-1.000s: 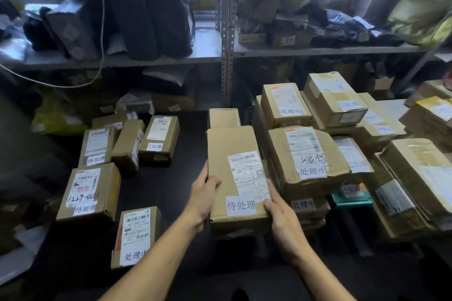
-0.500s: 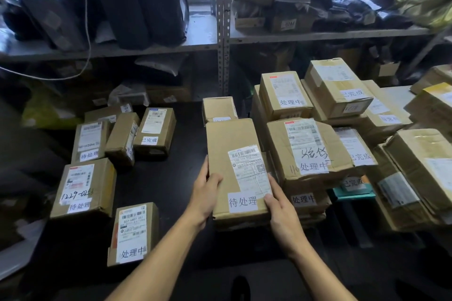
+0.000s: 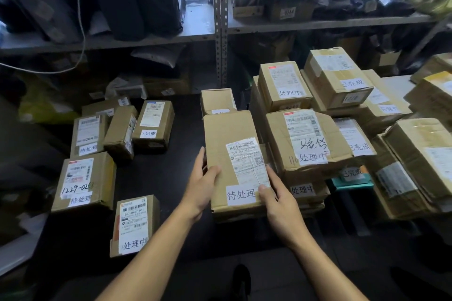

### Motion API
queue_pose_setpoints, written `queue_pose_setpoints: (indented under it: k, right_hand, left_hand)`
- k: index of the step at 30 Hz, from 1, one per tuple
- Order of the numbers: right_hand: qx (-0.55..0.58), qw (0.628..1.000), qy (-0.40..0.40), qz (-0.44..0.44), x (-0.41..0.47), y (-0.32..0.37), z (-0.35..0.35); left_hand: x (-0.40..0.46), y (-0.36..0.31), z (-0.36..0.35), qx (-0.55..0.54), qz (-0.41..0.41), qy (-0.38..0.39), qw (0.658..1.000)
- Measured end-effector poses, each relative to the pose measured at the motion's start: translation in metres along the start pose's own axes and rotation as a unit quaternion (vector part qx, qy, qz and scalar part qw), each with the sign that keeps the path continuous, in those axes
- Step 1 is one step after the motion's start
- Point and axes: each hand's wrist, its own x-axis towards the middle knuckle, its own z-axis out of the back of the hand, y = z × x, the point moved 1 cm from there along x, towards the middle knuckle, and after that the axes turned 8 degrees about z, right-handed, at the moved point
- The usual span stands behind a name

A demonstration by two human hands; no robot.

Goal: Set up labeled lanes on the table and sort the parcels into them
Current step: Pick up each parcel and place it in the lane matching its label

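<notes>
Here, near the middle of the frame, a long cardboard parcel [image 3: 232, 161] lay on top of a low stack on the dark table [image 3: 156, 178]. The left hand [image 3: 201, 187] clasped its left edge, thumb curled over the top, while the right hand [image 3: 278, 199] gripped the lower right corner, thumb pressed on the white label [image 3: 241, 195]. The box looked stiff and probably light; holding both long edges should keep it level.
</notes>
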Motion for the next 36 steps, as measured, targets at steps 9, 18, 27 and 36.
queue_pose_setpoints:
  k: [9,18,27,36]
  right_hand:
    - [-0.205,0.963,0.008,0.176,0.010,0.060,-0.021]
    - [-0.207,0.939,0.156,0.225,0.070,0.090,-0.126]
    - [-0.193,0.927,0.299,0.120,0.065,0.060,-0.253]
    - [-0.268,0.914,0.291,-0.091,0.075,-0.023,-0.300]
  left_hand:
    - [0.003,-0.021,0.027,0.052,-0.035,-0.058,0.996]
    - [-0.021,-0.028,0.115,0.070,-0.044,-0.196,0.977]
    - [-0.020,0.022,0.242,0.093,0.066,-0.319,0.941]
    - [0.021,0.095,0.288,0.190,0.209,-0.176,0.943]
